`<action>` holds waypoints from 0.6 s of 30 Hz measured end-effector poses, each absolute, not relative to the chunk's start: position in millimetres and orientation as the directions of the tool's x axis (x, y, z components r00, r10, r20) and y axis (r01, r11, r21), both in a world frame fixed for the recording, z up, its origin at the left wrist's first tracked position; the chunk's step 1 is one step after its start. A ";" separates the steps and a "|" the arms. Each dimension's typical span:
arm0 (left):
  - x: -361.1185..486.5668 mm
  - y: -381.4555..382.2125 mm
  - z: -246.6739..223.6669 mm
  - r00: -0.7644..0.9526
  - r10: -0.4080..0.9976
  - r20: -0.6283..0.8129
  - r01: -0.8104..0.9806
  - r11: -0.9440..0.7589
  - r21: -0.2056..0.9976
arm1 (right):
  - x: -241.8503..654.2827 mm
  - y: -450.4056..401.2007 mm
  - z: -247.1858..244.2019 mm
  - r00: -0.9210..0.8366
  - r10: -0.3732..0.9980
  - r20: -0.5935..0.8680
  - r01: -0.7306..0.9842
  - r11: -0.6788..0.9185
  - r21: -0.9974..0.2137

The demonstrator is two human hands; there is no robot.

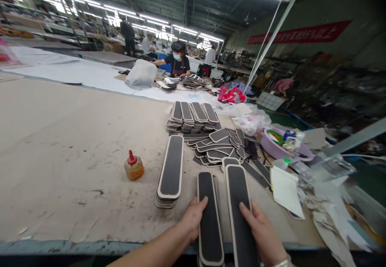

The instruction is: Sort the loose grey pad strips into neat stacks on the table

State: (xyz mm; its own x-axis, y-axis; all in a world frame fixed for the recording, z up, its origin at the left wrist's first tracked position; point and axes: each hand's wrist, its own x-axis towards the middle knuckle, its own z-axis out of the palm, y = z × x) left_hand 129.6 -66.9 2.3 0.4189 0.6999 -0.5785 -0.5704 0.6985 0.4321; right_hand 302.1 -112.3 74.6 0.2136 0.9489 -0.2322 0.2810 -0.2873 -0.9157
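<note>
Near the table's front edge, my left hand (194, 218) is closed on a stack of long dark strips with pale borders (208, 222), its thumb on the top strip. Just to the right, my right hand (261, 229) grips another stack of the same strips (240, 214), thumb on top and fingers around the right side. The two stacks stand side by side, tilted, with a narrow gap between them. A neat stack of strips (171, 168) lies left of my hands.
Behind are several upright stacks (194, 116) and a loose pile of strips (217, 146). A glue bottle with a red cap (134, 166) stands left. A purple basin (273, 148) and a notebook (286, 188) are at right. A person (177, 64) sits across the table.
</note>
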 end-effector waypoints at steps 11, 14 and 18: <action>114.7 -93.5 23.4 0.379 0.827 -0.415 -0.550 0.562 0.618 | 218.2 -143.4 25.8 0.379 0.925 -0.041 0.734 -0.327 -0.595; 110.7 -94.2 27.6 0.341 0.900 -0.272 -0.497 0.418 0.760 | 211.3 -145.5 21.1 0.363 0.922 0.134 0.759 -0.210 -0.616; 103.0 -86.5 42.6 0.376 0.925 0.050 -0.405 0.115 0.907 | 213.2 -144.2 20.3 0.437 0.879 0.190 0.618 -0.140 -0.774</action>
State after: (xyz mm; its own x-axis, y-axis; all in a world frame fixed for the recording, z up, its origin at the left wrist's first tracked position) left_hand 103.0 -86.5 42.6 0.3765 0.9251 0.0503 -0.4046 0.1154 0.9072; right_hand 213.2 -144.2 20.3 0.4367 0.8794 0.1897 0.6177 -0.1399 -0.7739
